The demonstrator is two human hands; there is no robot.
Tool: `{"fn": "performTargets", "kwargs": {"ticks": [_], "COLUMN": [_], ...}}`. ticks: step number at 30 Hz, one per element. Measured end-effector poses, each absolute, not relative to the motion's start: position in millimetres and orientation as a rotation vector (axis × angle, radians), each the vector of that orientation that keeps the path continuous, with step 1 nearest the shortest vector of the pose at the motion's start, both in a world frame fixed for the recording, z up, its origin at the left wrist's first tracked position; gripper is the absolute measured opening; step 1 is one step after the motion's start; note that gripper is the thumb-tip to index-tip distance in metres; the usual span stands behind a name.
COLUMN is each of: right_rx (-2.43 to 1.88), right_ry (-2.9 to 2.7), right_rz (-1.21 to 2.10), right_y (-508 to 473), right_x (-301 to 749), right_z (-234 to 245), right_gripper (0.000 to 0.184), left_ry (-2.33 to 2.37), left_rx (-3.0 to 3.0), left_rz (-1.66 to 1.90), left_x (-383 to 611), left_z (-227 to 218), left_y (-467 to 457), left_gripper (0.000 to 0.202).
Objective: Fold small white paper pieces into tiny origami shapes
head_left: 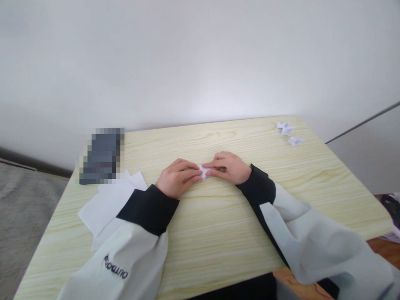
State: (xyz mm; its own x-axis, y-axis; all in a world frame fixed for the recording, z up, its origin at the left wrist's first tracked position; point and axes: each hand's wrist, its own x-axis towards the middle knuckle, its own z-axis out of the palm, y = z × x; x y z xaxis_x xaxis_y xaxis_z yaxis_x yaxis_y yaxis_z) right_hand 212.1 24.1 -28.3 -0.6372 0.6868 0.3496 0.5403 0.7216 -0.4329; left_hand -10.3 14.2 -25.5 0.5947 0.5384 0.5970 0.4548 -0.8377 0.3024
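A small folded piece of white paper (204, 171) lies at the middle of the table between my two hands. My left hand (179, 177) pinches its left side, thumb and fingers closed on it. From the right, my right hand (227, 167) grips the other side between thumb and index finger. My fingertips cover much of the paper, so its full shape is hidden.
Sheets of white paper (108, 204) overlap on the left, partly under my left sleeve. Behind them lies a dark, pixelated flat object (101, 156). Three small folded white paper shapes (295, 141) stand at the far right of the wooden table (212, 233). A white wall (200, 62) borders the back edge.
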Motion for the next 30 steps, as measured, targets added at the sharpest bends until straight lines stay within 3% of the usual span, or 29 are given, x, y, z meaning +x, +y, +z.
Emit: {"fn": "performTargets", "kwargs": {"ticks": [30], "right_rx": [-0.963], "right_ry": [-2.401], "right_rz": [0.319], "right_y": [17.4], "right_x": [206.9], "right_z": [-21.8], "right_gripper": [0.025], "left_ry": [0.953], "left_rx": [2.764], "left_rz": [1.081], "left_x": [-5.8], "left_z": [-27.1], "left_y": [10.8], "left_gripper": [0.014]}}
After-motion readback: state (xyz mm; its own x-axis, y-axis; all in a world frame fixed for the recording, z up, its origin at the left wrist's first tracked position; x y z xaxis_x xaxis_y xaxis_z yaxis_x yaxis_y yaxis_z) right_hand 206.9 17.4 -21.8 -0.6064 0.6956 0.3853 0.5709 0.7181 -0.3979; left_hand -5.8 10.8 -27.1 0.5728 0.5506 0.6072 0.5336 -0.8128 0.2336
